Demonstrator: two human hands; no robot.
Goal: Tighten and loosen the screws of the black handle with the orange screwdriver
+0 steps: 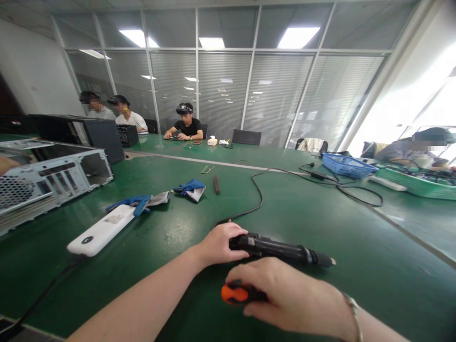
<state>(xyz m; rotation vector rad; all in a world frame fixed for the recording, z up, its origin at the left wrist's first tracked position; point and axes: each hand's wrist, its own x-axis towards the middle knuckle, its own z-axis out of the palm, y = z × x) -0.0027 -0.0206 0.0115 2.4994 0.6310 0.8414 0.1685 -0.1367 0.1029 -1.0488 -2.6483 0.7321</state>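
My left hand [221, 242] is closed on the rear end of a black electric screwdriver [285, 251] that lies across the green table [320, 223], tip pointing right. Its black cable [256, 199] runs away toward the back. My right hand [285, 294] is nearer to me, fingers curled round an orange-and-black handled tool [235, 293], most of it hidden under the palm. A bracelet sits on that wrist.
An open grey computer case [46, 178] stands at the left. A white power strip [101, 230] and blue-grey gloves [142, 202] [192, 188] lie mid-table. Blue basket [345, 165] and green tray [420, 183] are at the right. Several other people sit at the far side and right.
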